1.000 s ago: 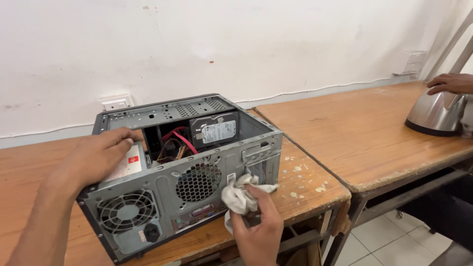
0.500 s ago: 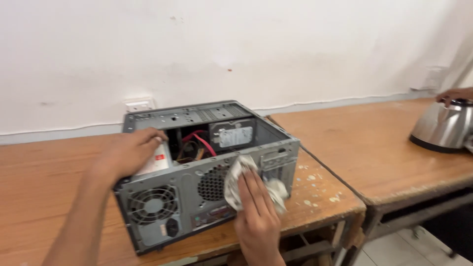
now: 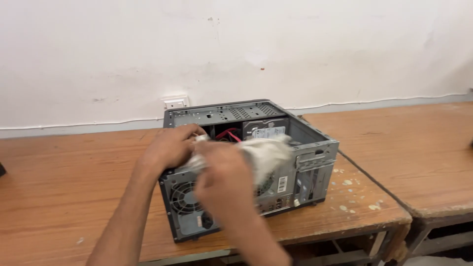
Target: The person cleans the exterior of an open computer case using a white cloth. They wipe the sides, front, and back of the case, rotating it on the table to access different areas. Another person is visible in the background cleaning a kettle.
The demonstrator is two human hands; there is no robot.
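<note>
1. Our left hand rests on the top rear edge of the open computer case; its fingers curl toward the white cloth, though blur keeps us from telling whether they pinch it.
2. Our right hand is closed around the cloth, holding it over the case's open top.
3. We see the case lying on its side on the wooden table, rear panel facing us, with a fan grille at the lower left.
4. Inside we see red cables and a hard drive.
5. Behind it, a wall socket sits on the white wall; a second table adjoins on the right.
</note>
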